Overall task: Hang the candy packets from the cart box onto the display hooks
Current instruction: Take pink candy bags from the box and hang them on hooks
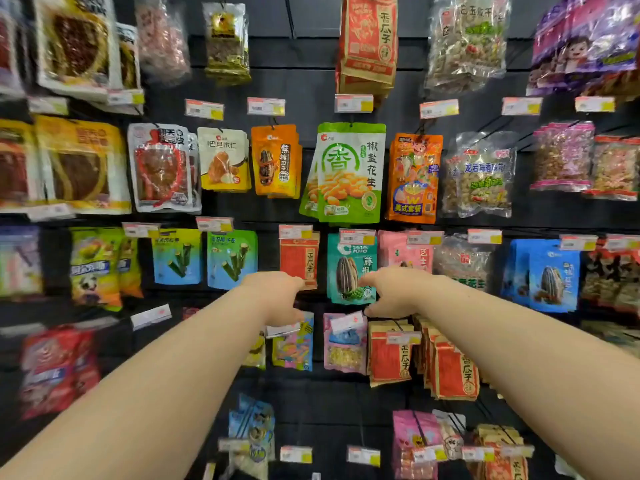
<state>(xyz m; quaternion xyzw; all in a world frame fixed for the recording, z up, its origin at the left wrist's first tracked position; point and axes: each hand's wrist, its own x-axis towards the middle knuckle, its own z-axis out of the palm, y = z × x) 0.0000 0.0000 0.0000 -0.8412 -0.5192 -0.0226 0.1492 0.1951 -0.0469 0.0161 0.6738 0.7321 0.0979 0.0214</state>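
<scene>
Item 1, nearest: our left hand (277, 296), fingers curled at the lower edge of the red packet (299, 261). We cannot tell whether it grasps.

Item 2: our right hand (394, 292), finger and thumb spread beside the teal seed packet (348, 271); grip likewise unclear. We judge both hands are there to steady hung stock.

Item 3, behind: the hook wall (311, 81), fully stocked.

Candy packets: none seen in either hand. Cart box: out of frame.

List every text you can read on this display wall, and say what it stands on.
"椒盐花生": big green packet
"巴旦木仁": white-and-yellow packet
"美式套餐": orange cartoon packet
"香瓜子": red bag at top
"洽洽": teal packet
Price tags: too blurred to read.
</scene>
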